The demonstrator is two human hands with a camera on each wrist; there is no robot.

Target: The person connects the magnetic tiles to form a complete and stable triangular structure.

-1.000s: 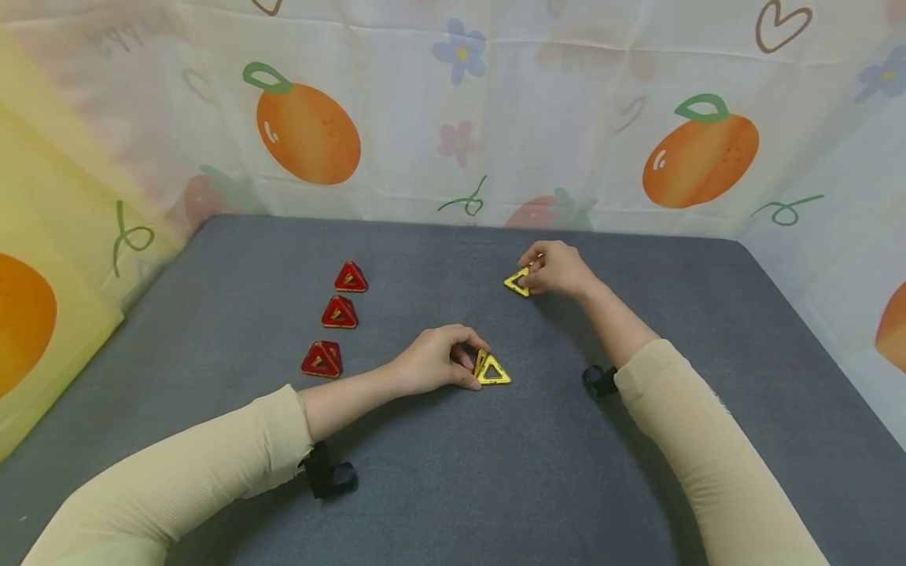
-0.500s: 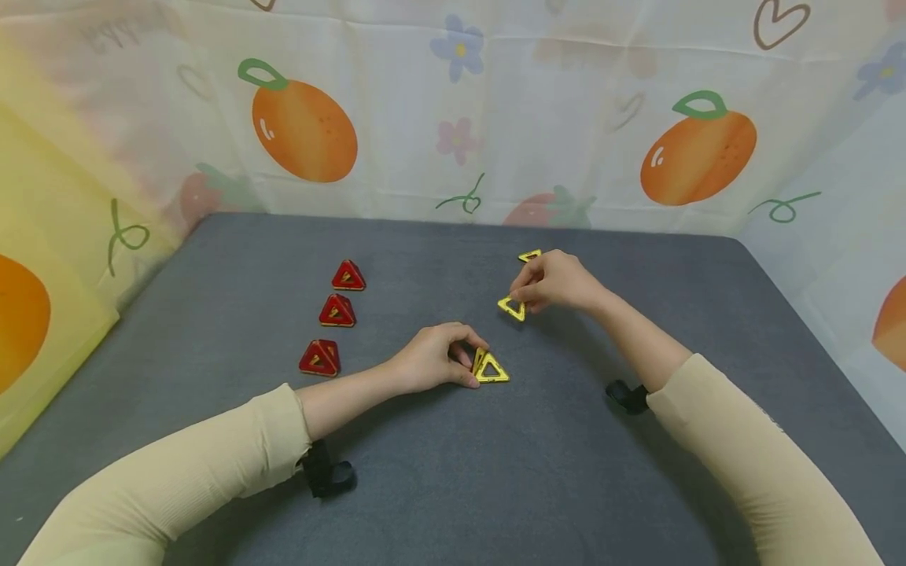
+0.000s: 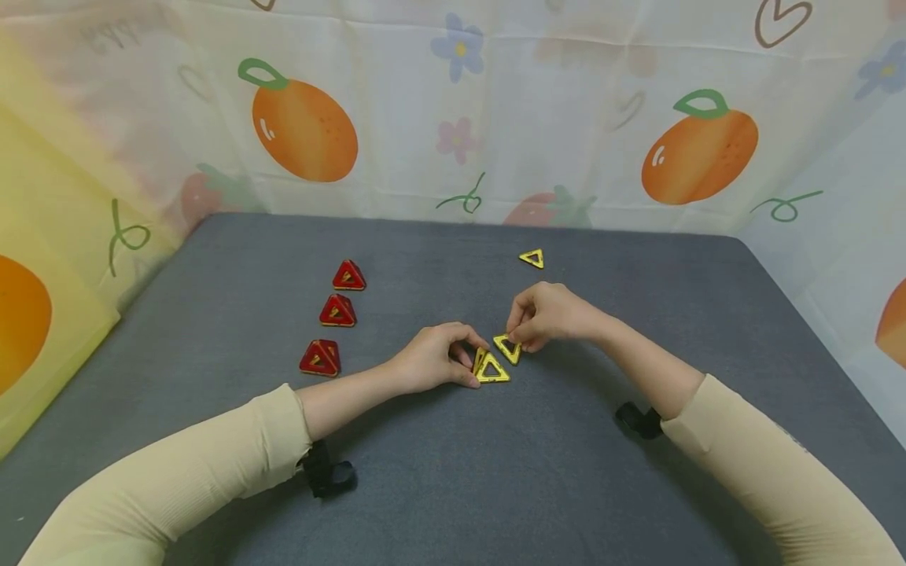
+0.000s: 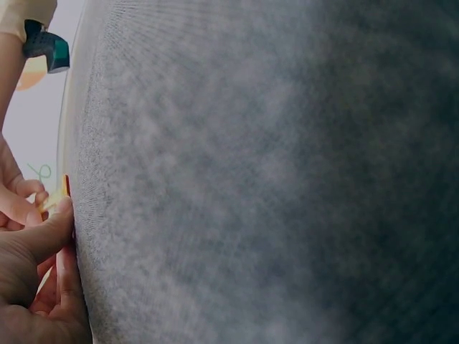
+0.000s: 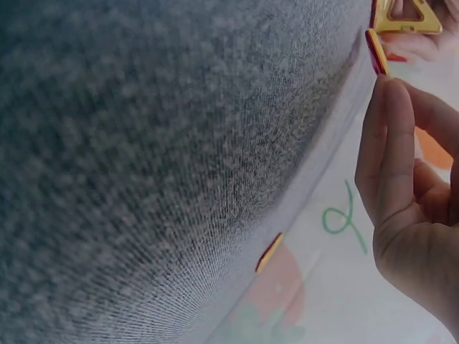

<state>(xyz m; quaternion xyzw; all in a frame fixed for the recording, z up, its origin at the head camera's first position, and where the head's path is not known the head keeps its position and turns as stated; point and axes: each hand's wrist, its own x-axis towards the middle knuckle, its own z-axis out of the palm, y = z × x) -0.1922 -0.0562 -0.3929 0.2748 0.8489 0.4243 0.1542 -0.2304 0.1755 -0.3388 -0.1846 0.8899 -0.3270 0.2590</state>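
Observation:
My left hand (image 3: 435, 358) holds two yellow triangular magnetic tiles in the middle of the table. One tile (image 3: 494, 380) faces the camera, and another leans beside it at the fingers. Just right of them, my right hand (image 3: 555, 314) pinches a third yellow triangular tile (image 3: 503, 351) between thumb and fingertips. In the right wrist view that pinched tile (image 5: 377, 54) appears edge-on, close to the tiles in the left hand. The left wrist view shows the left thumb and fingers (image 4: 36, 265) largely covering their tiles.
A loose yellow triangular tile (image 3: 541, 259) lies flat near the back edge. Three red pyramids (image 3: 337, 311) stand in a row on the left of the grey table (image 3: 453, 487). A printed curtain (image 3: 403, 102) hangs behind.
My right hand has brought its yellow tile from the back of the table toward the left hand, uncovering the loose tile there. The left hand has stayed in place.

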